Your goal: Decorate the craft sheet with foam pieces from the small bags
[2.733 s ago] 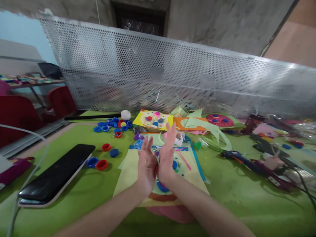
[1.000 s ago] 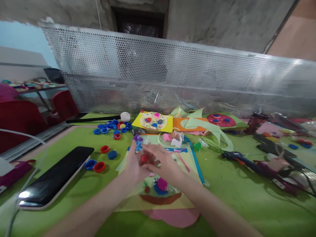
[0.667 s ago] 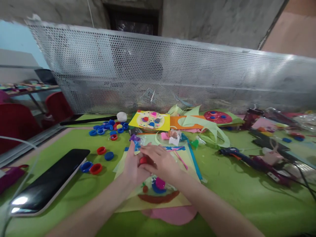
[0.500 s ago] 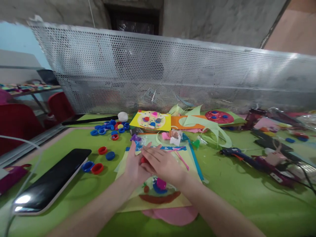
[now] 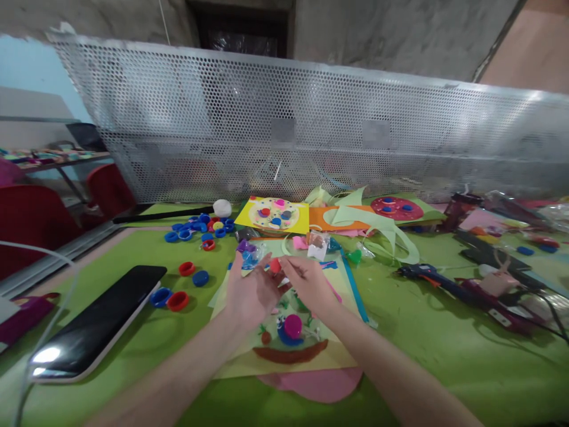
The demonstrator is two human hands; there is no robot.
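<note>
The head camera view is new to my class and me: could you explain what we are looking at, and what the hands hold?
There is no machine here, just a person's two bare hands. The camera is worn on the head, looking forward and down. The right hand pinches a small red lump; the left hand is open beside it, though whether it touches is hard to tell. Below them, a paper picture lies on a green table. To the left are bottle caps and what looks like a phone; to the right, a dark tool.
</note>
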